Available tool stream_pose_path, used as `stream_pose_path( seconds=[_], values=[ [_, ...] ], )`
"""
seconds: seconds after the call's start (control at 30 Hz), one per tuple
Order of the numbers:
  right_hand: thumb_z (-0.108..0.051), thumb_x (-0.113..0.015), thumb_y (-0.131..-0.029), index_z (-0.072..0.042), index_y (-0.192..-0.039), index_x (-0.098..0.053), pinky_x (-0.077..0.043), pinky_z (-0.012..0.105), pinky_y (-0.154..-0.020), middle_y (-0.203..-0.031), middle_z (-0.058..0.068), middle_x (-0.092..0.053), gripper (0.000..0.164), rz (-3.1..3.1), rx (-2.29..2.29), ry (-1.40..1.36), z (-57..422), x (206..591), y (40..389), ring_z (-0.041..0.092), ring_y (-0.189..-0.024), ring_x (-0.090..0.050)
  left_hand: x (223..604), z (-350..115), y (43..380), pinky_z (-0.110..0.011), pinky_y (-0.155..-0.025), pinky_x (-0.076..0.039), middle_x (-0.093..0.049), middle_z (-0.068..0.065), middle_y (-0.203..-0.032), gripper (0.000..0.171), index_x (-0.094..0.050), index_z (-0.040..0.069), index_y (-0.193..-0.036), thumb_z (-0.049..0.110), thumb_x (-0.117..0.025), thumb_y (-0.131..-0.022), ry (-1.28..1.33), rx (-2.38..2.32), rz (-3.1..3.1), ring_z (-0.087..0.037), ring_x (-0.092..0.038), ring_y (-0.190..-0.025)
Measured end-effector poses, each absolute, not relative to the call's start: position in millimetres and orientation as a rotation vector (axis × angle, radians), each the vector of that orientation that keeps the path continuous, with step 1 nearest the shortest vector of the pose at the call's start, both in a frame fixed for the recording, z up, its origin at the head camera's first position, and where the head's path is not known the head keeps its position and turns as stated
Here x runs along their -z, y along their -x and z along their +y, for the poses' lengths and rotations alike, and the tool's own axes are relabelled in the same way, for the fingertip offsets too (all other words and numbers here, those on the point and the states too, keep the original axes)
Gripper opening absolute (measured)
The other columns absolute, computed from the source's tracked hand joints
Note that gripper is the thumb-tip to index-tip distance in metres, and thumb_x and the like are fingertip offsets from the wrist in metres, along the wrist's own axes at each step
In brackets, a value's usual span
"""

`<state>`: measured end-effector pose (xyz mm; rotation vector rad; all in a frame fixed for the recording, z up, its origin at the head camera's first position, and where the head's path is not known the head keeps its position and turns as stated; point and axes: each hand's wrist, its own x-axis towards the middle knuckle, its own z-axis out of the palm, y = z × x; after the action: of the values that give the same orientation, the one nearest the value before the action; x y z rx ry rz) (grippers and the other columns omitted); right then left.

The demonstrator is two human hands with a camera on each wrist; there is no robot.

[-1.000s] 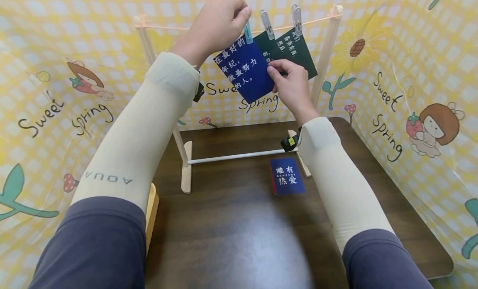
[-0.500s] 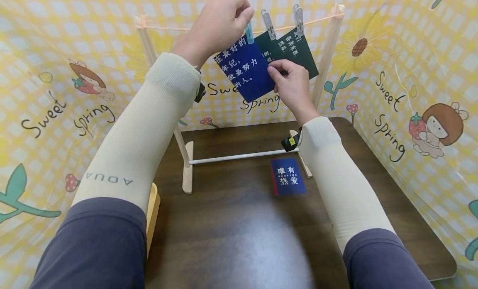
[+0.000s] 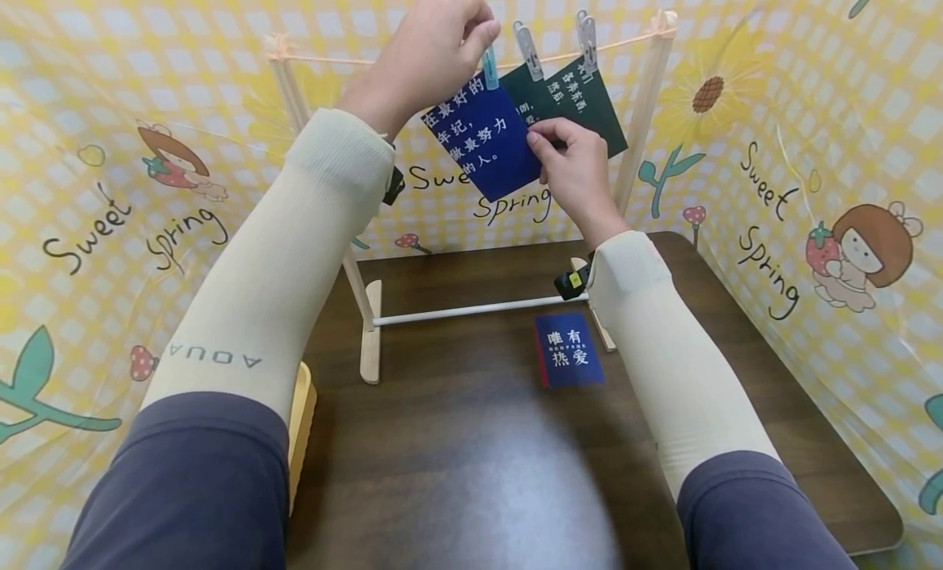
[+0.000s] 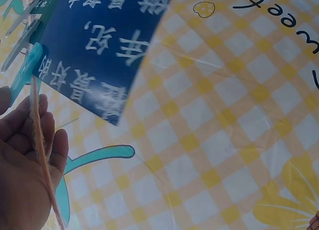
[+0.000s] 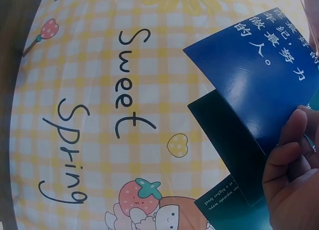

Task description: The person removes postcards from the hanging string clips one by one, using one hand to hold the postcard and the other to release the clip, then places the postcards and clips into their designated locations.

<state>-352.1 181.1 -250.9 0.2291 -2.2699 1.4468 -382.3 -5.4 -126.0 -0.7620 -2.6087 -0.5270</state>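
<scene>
My left hand (image 3: 435,54) pinches a light-blue clothespin (image 3: 491,69) at the cord, over the top edge of a blue card (image 3: 486,156) with white writing. In the left wrist view, the clothespin (image 4: 25,73) sits between thumb and fingers, and the orange cord (image 4: 40,140) runs past the palm. My right hand (image 3: 578,156) pinches the blue card's right edge between thumb and fingers. The card hangs tilted and overlaps a dark green card (image 3: 538,87) behind it. Two clear clothespins (image 3: 526,52) grip green cards on the cord to the right.
A wooden rack (image 3: 642,119) with a white lower bar (image 3: 479,309) stands on the brown table (image 3: 442,439). Another blue card (image 3: 569,353) with a red edge lies by its right foot. A yellow container (image 3: 302,422) is partly hidden by the left arm. Patterned cloth surrounds the table.
</scene>
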Motion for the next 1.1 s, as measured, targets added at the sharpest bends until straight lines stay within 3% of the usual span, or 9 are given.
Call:
stream_pose_path(
  seconds=[0.23,0.8,1.1],
  values=[
    [-0.029,-0.059,-0.098,-0.013,-0.108,-0.071,-0.046,0.03,-0.06,-0.087,0.008,-0.063,0.022,-2.276,-1.443,-0.228,180,252,353,0.025,-0.066,-0.054,128,-5,380,-0.023,-0.08,-0.043,-0.058,-0.002,-0.109,0.044,-0.061,0.011,-0.125,0.04,-0.036,-0.104,0.762,0.538,-2.59,-0.012,-0.051,-0.091],
    [-0.026,-0.059,-0.098,-0.01,-0.109,-0.07,-0.045,0.029,-0.057,-0.085,0.007,-0.063,0.022,-2.242,-1.444,-0.255,176,258,355,0.022,-0.062,-0.053,135,-9,384,-0.018,-0.089,-0.039,-0.062,-0.002,-0.113,0.038,-0.063,0.01,-0.121,0.036,-0.041,-0.104,0.781,0.68,-2.47,-0.011,-0.051,-0.102],
    [-0.026,-0.059,-0.098,-0.011,-0.108,-0.069,-0.045,0.029,-0.057,-0.083,0.008,-0.062,0.021,-2.239,-1.441,-0.264,174,257,356,0.023,-0.063,-0.054,140,-12,387,-0.016,-0.089,-0.037,-0.064,-0.001,-0.11,0.038,-0.065,0.009,-0.117,0.036,-0.042,-0.103,0.765,0.746,-2.364,-0.01,-0.053,-0.1]
  ],
)
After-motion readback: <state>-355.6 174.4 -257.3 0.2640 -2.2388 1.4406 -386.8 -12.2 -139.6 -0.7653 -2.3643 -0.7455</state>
